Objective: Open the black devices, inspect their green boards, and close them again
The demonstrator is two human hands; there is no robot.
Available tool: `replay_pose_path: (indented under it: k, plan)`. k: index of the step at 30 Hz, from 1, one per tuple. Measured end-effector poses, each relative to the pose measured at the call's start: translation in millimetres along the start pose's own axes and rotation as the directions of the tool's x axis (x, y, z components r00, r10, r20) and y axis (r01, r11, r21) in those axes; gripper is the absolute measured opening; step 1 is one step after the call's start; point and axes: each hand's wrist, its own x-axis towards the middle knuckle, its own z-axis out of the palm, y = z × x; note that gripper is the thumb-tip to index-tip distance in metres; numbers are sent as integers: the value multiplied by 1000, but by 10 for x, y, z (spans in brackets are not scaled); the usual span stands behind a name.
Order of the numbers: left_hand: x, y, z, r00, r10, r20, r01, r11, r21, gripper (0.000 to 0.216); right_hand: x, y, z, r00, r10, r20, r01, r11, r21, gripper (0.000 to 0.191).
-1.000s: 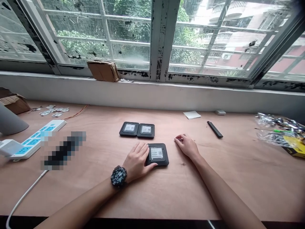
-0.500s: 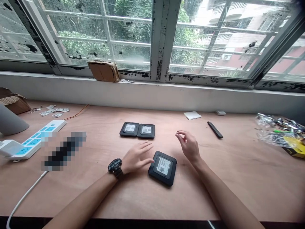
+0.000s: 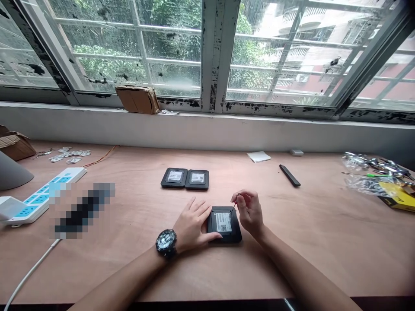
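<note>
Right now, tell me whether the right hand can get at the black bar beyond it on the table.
Probably yes: only bare table lies between the right hand and the black bar. But its fingers pinch a thin pin at the black device, so they are occupied.

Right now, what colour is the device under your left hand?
Black device with a white label on top; head view.

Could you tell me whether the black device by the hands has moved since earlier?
Yes. The black device has slid toward the person and slightly right, widening its gap from the pair of devices behind it.
</note>
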Motion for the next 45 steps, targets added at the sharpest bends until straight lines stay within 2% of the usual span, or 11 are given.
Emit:
replay_pose_path:
  k: [13, 18, 21, 24, 28, 30, 33, 34, 37, 40, 45]
  plan:
    - [-12, -31, 18, 1000, 10, 0, -10, 1000, -5, 79, 22, -14, 19, 996, 62, 60, -61, 998, -24, 10]
    - [-7, -89, -34, 998, 36, 42, -36, 999, -9, 80, 112, -141, 11, 964, 257, 74, -262, 962, 80, 18]
    - [-5, -172, -80, 994, 56, 99, -51, 998, -46, 83, 154, -145, -24, 931, 334, 147, -357, 916, 181, 24]
    - [-16, -269, -97, 986, 60, 154, -45, 995, -94, 91, 177, -95, -76, 937, 289, 198, -328, 923, 201, 25]
    - [-35, -340, -89, 978, 36, 204, -6, 989, -146, 98, 187, -75, -107, 944, 252, 215, -268, 962, 50, 21]
    - [-40, -346, -90, 972, 20, 233, 19, 986, -164, 97, 182, -103, -57, 967, 220, 130, -229, 972, 55, 19]
    - [-46, -350, -97, 956, 14, 294, 40, 983, -177, 106, 160, -153, 112, 988, 154, -30, -148, 977, 151, 16]
    - [-51, -354, -96, 948, 19, 319, 41, 983, -179, 111, 149, -162, 181, 990, 138, -30, -131, 978, 163, 16]
    - [-71, -370, -81, 929, 21, 369, 51, 982, -184, 124, 109, -146, 358, 992, 104, 77, -111, 988, 106, 17]
    - [-89, -374, -67, 928, 21, 371, 52, 981, -186, 121, 75, -84, 444, 986, 108, 127, -117, 991, 66, 17]
    - [-87, -342, -95, 937, 25, 347, 41, 983, -181, 117, 59, -33, 458, 978, 163, 130, -178, 977, 116, 15]
